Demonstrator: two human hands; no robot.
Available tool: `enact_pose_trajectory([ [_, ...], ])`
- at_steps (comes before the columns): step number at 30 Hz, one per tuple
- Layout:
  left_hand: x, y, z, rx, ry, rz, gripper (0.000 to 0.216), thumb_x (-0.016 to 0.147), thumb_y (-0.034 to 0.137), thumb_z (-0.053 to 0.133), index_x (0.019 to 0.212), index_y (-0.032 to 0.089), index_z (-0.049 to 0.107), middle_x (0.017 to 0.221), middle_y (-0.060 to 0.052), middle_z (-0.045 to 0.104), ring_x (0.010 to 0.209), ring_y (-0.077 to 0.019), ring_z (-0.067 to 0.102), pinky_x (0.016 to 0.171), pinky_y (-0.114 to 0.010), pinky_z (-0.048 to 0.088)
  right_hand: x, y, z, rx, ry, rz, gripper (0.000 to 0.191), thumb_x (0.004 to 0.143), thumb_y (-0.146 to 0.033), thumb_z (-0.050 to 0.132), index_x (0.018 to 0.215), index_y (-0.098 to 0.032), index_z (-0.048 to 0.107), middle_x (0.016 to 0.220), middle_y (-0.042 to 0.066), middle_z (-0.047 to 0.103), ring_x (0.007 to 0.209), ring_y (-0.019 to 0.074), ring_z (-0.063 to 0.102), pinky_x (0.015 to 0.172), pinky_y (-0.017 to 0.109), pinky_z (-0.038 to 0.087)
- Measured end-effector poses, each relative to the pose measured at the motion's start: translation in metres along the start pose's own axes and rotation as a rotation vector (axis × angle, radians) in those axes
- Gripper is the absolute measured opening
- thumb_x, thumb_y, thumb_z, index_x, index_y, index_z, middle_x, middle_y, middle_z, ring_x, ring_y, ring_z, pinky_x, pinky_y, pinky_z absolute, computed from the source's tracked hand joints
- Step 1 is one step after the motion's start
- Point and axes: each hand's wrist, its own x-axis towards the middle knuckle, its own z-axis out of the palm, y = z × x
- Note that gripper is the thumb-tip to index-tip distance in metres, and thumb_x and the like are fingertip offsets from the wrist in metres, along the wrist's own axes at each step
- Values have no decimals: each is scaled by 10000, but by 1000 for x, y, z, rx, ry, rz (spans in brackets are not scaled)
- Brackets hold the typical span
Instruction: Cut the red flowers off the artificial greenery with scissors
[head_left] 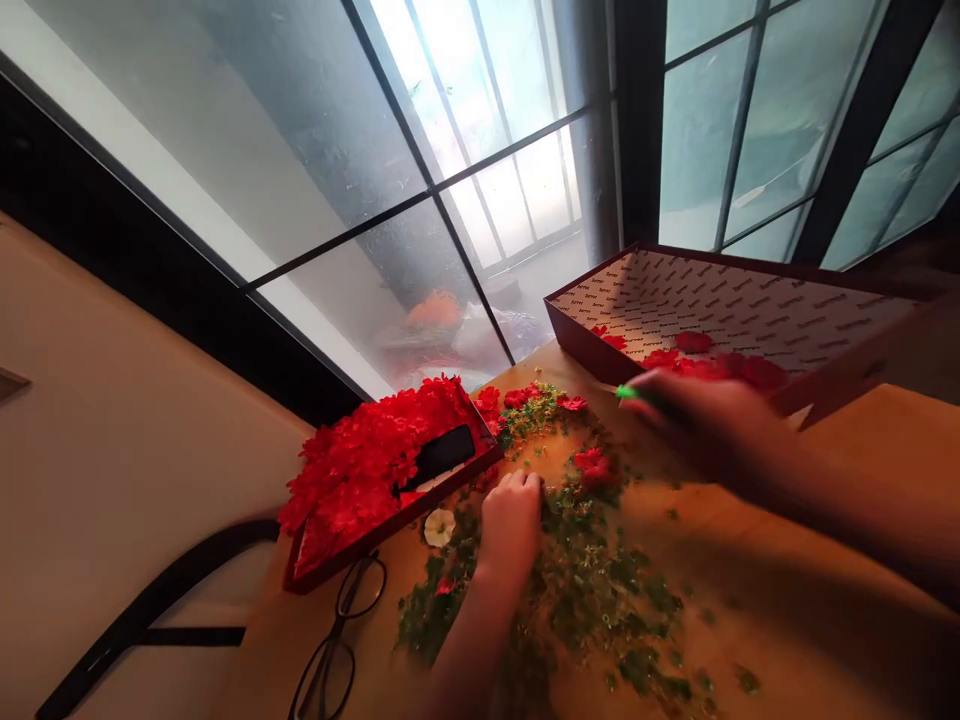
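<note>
My left hand (pixel 511 520) rests on the table with its fingers curled, beside the shallow box of red flowers. What it holds, if anything, is hidden under the fingers. My right hand (pixel 701 425) is closed in front of the larger box and smeared by motion. A small bright green piece (pixel 625 392) pokes out at its fingertips; its kind is too blurred to tell. Loose green plant bits (pixel 600 580) lie spread over the table around my left hand. Among them sits a red flower head (pixel 592 467).
At the left, a shallow box (pixel 397 525) is heaped with red flowers (pixel 375 460) and holds a black phone-like object (pixel 446 452). Eyeglasses (pixel 337 630) and a whitish flower (pixel 439 527) lie near it. The larger open box (pixel 592 343) contains several red flowers (pixel 694 342).
</note>
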Motion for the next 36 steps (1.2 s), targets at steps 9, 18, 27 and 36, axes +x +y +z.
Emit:
enact_pose_trajectory([
  [9,8,-20,-3,-555,-29,-190,54,701,177,471,721,187,520,754,-26,611,727,-160,581,665,-260,423,-41,-8,66,226,-117,-118,228,836,-313,351,848,-176,533,688,22,638,595,116,585,522,194,394],
  [18,9,-16,-27,-1157,-92,-275,200,628,272,598,791,158,576,796,-32,613,792,-161,574,734,-258,440,-42,-5,69,413,-416,122,296,844,-381,296,902,-197,521,812,44,619,729,142,575,620,215,401],
  [27,4,-14,-31,-1653,-91,-455,154,613,198,636,755,159,593,717,8,599,700,-100,568,744,-239,437,-44,-6,66,378,-401,54,296,850,-345,285,888,-172,521,750,53,607,678,137,559,595,215,374],
  [36,4,-12,-26,-1837,-133,-404,99,670,172,588,764,142,598,748,-8,577,684,-86,556,684,-204,446,-43,-7,64,371,-402,52,288,857,-331,276,873,-171,514,727,42,598,652,128,549,582,208,366],
])
